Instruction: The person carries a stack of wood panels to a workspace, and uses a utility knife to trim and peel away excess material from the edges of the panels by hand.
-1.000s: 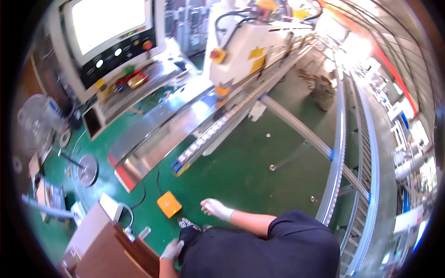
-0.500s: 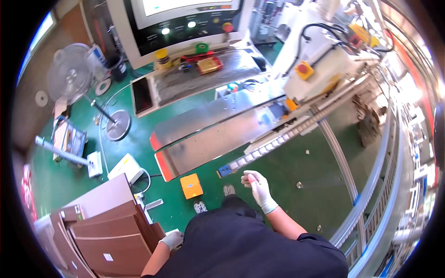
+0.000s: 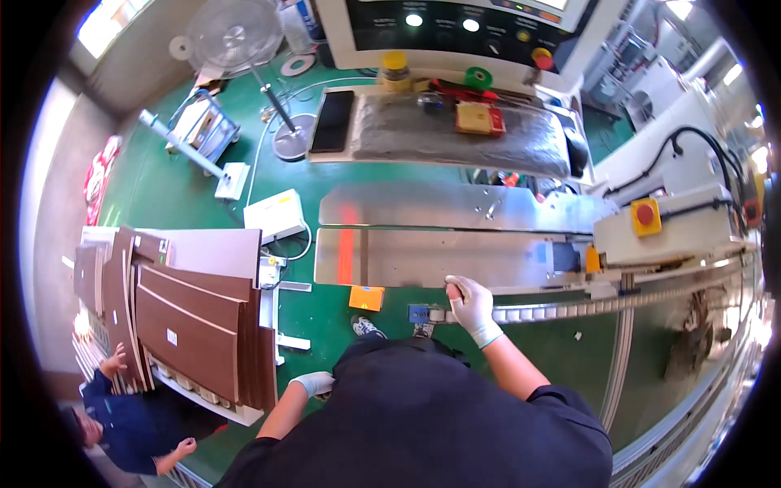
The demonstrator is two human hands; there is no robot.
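Note:
My right hand (image 3: 473, 309), in a white glove, is raised in front of me by the near edge of the long metal machine table (image 3: 447, 259). Its fingers curl in toward the thumb, and nothing shows in them. Beneath it runs a segmented pale rail (image 3: 561, 311) with a blue end block (image 3: 419, 314). My left hand (image 3: 314, 383), gloved as well, hangs low beside my body at the left. Its fingertips bend out of sight, so I cannot tell whether it holds anything. The nearest thing to it is a stack of brown panels (image 3: 191, 325).
An orange box (image 3: 367, 298) lies on the floor by my feet. Beyond the table are a control console (image 3: 455, 37) and a tray (image 3: 390, 130) with a phone and tapes. A fan (image 3: 234, 41) stands far left. At lower left, another person (image 3: 134, 427) is beside the panels.
My view has swung left, bringing the other person into sight and the metal table level across. My right hand is now against the table's near edge in view; my left stays low.

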